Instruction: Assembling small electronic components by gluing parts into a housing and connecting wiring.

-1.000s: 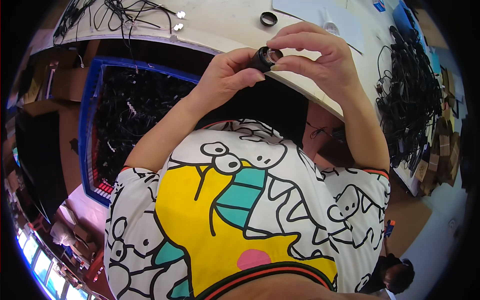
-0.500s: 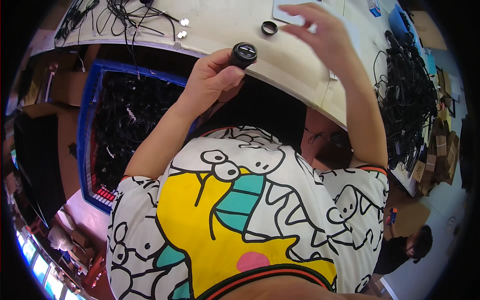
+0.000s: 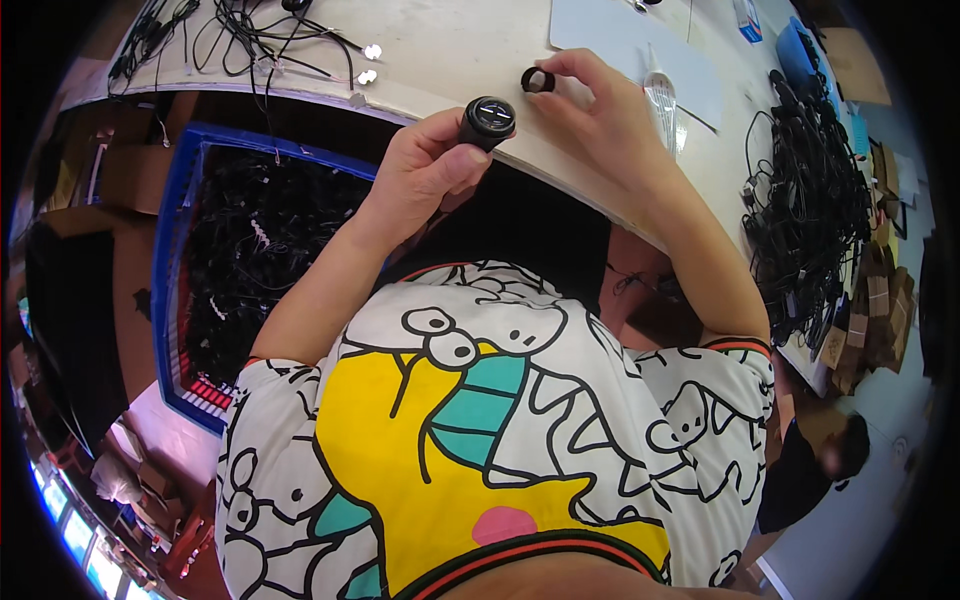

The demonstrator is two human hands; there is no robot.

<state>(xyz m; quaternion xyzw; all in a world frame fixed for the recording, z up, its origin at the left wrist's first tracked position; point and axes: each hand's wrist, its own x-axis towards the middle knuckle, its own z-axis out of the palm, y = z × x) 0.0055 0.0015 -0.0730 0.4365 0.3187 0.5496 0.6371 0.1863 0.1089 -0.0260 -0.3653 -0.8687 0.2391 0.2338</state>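
My left hand (image 3: pixel 425 170) holds a short black cylinder with a glass face (image 3: pixel 487 119), upright above the near edge of the pale table (image 3: pixel 450 50). My right hand (image 3: pixel 600 115) rests on the table just right of it, with thumb and forefinger pinching a small black ring (image 3: pixel 537 79) that lies on the tabletop.
A blue crate full of black cables (image 3: pixel 250 240) stands below the table on the left. Loose black wires (image 3: pixel 240 30) and two small shiny discs (image 3: pixel 368 62) lie at the table's far left. A white sheet (image 3: pixel 640 50) and a heap of black cables (image 3: pixel 810 190) are on the right.
My right hand left the black cylinder, swung up over the table, then came down onto the black ring. My left hand kept the cylinder and raised it slightly.
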